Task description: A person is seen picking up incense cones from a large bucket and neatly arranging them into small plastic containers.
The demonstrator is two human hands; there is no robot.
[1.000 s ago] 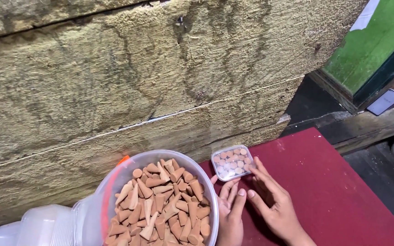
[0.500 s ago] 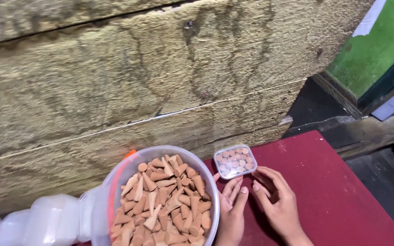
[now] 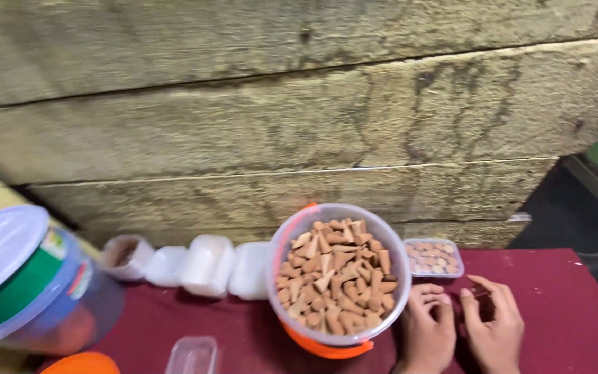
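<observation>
Your hands rested between the cone tub and the small filled tray.

Your left hand (image 3: 429,325) lay flat, fingers loosely spread and empty, touching the tub of tan cones (image 3: 337,280); your right hand (image 3: 494,324) sat beside it, fingers curled over something small and dark I could not make out. The small clear tray (image 3: 433,257) of cones stood just beyond both, already full. You seemed to be packing cones; closing that tray looked like the next need, calling for a lid.

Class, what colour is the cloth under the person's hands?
Dark red, maroon cloth, seen best in the head view.
</observation>
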